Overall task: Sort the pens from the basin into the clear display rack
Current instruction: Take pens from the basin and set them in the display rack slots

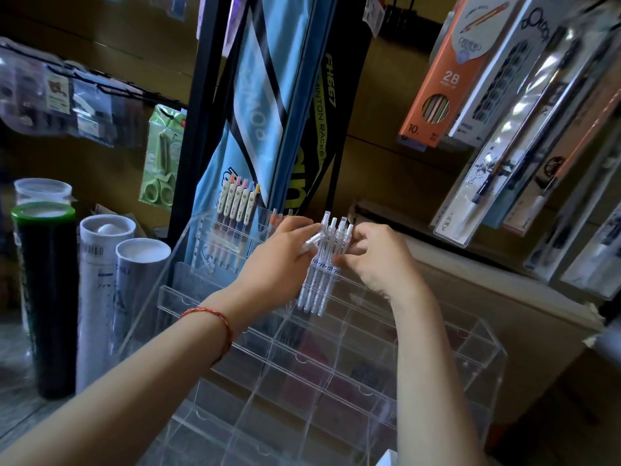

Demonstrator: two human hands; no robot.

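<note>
So, white pens (322, 267): four are standing upright, side by side, in a back slot of the rack (336, 364).
Loose pen (311, 245): one, slanting, touching that row's left side.
Left hand (279, 255): gripping the loose pen, so it's nearer.
Right hand (373, 258): pinching the standing row, steadying it.
Patterned pens (235, 210): six, sitting back-left.

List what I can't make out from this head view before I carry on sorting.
- Basin: outside the head view entirely.
- Orange-tipped pens: mostly hidden behind the left hand.
- White pens: print too small; their slot in the clear display rack is lost among transparent walls.
- Right hand: fingertips hidden behind the white pens.
- Rack's nearest rows: cut by the bottom edge.
</note>
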